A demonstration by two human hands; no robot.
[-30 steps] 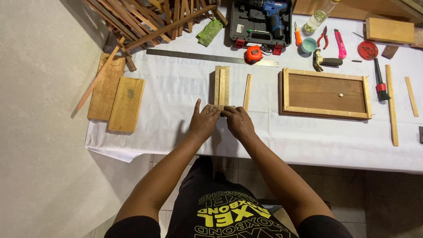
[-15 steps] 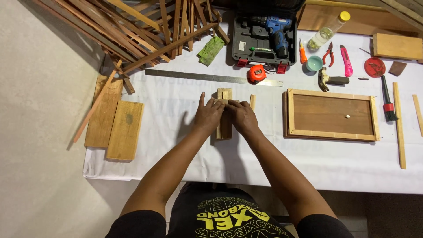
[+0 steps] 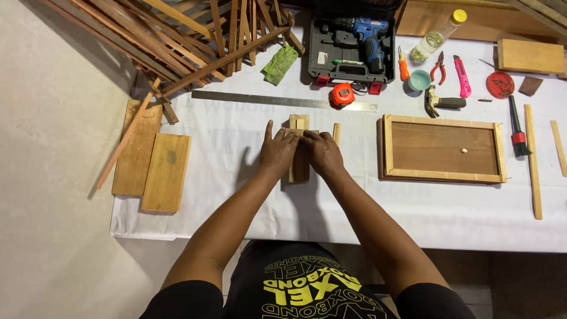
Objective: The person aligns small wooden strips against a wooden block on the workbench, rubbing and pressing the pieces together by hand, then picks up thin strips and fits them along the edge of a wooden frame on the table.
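Both hands, left hand point(image 3: 276, 152) and right hand point(image 3: 323, 152), press curled fingers onto the wood block point(image 3: 299, 168) on the tabletop point(image 3: 236, 201), apparently aligning pieces; next calls for steady, even pressure.

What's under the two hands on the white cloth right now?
A small stack of wood strips, pressed by the left hand and right hand. The stack's middle is covered.

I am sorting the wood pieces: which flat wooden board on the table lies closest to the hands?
The small upright wood block under both hands; the two flat planks lie far left, and the framed panel lies right.
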